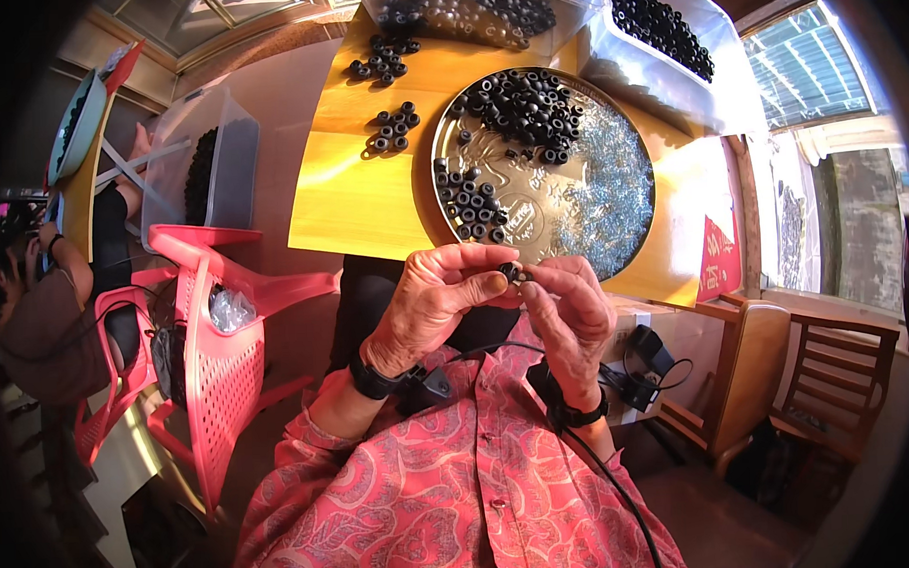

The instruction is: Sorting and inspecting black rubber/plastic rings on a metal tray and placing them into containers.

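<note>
Just past the near edge of the yellow table, my left hand (425, 297) pinches a small black ring-shaped part (512, 272) between thumb and forefinger. My right hand (575, 305) meets it from the other side, its thumb and fingertips closed at the same part. Fingers hide some of it. Beyond them lies a round metal tray (543, 193). It bears a big heap of black ring parts (525, 109), a smaller group (472, 201) at its left, and many tiny clear-bluish pieces (612, 193) on the right.
Loose black rings (397, 126) lie on the yellow table (342, 203). Clear plastic bins (623, 78) with more rings stand behind the tray. To the left are a pink plastic chair (222, 367), another bin (235, 161) and a seated person (50, 308). Wooden chairs (838, 371) stand at right.
</note>
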{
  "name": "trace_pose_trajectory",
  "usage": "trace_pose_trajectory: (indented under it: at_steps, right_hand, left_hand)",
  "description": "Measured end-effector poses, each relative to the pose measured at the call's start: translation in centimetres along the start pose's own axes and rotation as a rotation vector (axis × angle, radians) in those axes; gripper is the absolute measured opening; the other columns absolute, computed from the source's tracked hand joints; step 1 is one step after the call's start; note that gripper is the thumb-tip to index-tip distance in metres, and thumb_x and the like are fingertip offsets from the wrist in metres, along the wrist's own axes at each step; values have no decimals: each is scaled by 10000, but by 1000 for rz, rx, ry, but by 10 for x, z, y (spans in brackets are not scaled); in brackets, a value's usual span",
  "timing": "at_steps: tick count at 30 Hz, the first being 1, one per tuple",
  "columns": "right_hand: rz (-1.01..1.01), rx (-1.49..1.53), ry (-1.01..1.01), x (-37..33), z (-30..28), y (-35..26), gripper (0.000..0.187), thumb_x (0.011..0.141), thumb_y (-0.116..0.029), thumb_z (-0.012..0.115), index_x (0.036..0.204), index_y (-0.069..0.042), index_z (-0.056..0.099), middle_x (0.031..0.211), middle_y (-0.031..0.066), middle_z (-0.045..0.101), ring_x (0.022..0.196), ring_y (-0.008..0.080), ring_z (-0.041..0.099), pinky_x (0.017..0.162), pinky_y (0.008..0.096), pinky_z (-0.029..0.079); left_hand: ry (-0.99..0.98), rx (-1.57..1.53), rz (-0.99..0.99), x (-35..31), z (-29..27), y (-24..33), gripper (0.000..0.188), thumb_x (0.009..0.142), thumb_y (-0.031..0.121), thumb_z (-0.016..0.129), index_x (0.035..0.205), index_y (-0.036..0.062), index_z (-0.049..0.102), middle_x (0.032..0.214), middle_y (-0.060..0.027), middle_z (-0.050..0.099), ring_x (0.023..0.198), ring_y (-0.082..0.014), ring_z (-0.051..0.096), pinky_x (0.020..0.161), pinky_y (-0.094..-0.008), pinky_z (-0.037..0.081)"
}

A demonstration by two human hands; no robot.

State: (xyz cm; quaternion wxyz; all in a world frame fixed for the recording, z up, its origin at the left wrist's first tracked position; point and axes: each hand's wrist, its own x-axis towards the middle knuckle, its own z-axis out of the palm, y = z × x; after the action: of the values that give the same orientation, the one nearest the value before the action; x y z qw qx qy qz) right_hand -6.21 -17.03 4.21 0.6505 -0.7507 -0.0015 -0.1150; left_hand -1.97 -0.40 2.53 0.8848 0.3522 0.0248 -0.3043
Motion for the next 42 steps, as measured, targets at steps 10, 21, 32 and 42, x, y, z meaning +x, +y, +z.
trace_pose_trajectory:
  at_steps: [10,21,32,42]
  right_hand:
    - [47,79,63,-3,6,3,147,840,18,661,987,15,659,929,69,592,841,137,550,715,236,434]
    - [-32,-68,78,-2,5,5,154,812,18,679,963,-1,655,902,92,598,801,174,580,701,259,455]
    - [-103,-99,91,0,8,10,174,801,22,682,969,-2,647,898,100,602,795,185,588,701,264,460]
    - [64,251,106,-5,10,8,160,853,37,646,1012,19,637,998,84,564,901,141,544,788,241,438]
  left_hand:
    - [-33,-24,18,3,1,0,244,868,8,647,1109,-20,616,1058,-137,663,960,-222,666,875,-349,566]
    - [2,100,61,3,2,-2,229,867,-22,635,1096,-20,628,1049,-112,656,947,-187,653,872,-326,562]
    - [-6,144,47,3,2,-2,217,867,-23,634,1083,-30,624,1027,-95,659,941,-177,656,862,-308,555]
    - [-54,-130,-11,7,-1,-5,245,884,12,626,1126,-13,592,1069,-119,651,978,-201,651,882,-354,561]
